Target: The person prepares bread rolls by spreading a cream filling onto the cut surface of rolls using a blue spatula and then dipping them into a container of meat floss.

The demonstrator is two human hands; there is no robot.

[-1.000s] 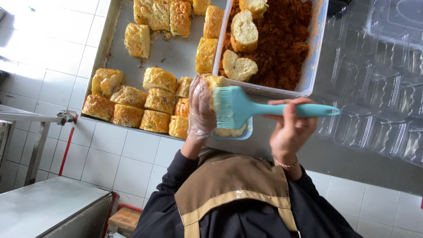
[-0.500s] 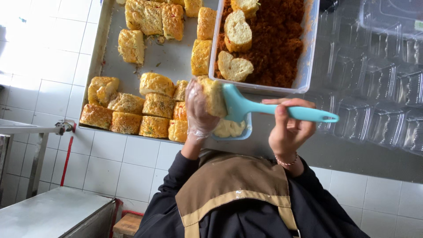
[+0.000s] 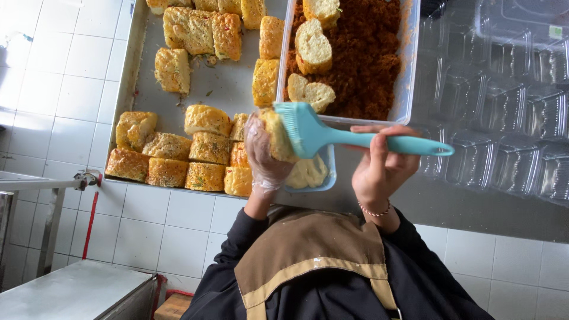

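Note:
My left hand point(image 3: 262, 160), in a thin clear plastic glove, holds a yellow bread piece point(image 3: 278, 135) upright over a small blue tub of pale cream point(image 3: 309, 175). My right hand point(image 3: 379, 172) grips the handle of a teal silicone brush point(image 3: 314, 133). The brush's bristles press against the side of the bread piece. Both hands hover at the near edge of a metal tray point(image 3: 231, 89), which carries several golden, crumb-topped bread pieces point(image 3: 198, 157).
A clear rectangular tub point(image 3: 410, 71) of brown shredded floss, with three cut buns point(image 3: 313, 47) lying in it, sits beside the tray. Stacks of clear plastic clamshell boxes point(image 3: 504, 106) fill the right side. White tiles lie to the left, and a steel table point(image 3: 71, 293) shows at lower left.
The brush head has swung from in front of the bread to flat against its side, and the bread has tilted slightly in my gloved left hand.

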